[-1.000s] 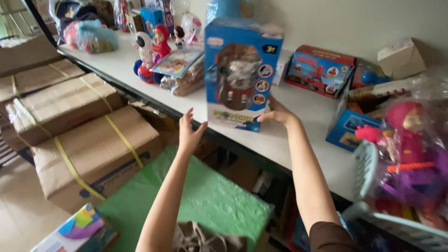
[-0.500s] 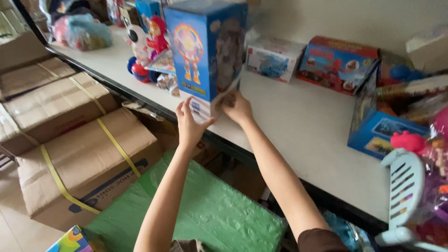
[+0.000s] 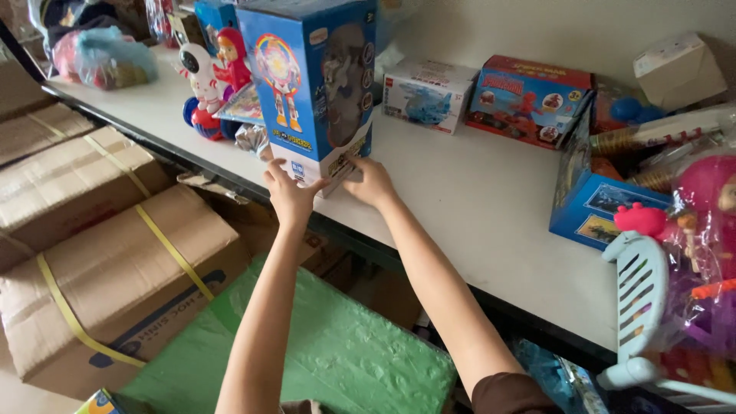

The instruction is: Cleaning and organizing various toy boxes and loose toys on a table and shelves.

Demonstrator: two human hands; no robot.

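Both hands pinch the bottom corner of the tall blue toy robot box (image 3: 310,84): left hand (image 3: 289,196), right hand (image 3: 371,182). It stands near the white table (image 3: 475,199) edge; a nudge could tip it floorward.

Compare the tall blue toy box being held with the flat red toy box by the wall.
The tall blue cardboard toy box stands upright near the white table's front edge; the flat red cardboard toy box lies low at the back. The left hand and right hand grip the blue one's base; the red one is untouched. Both are printed toy packages.
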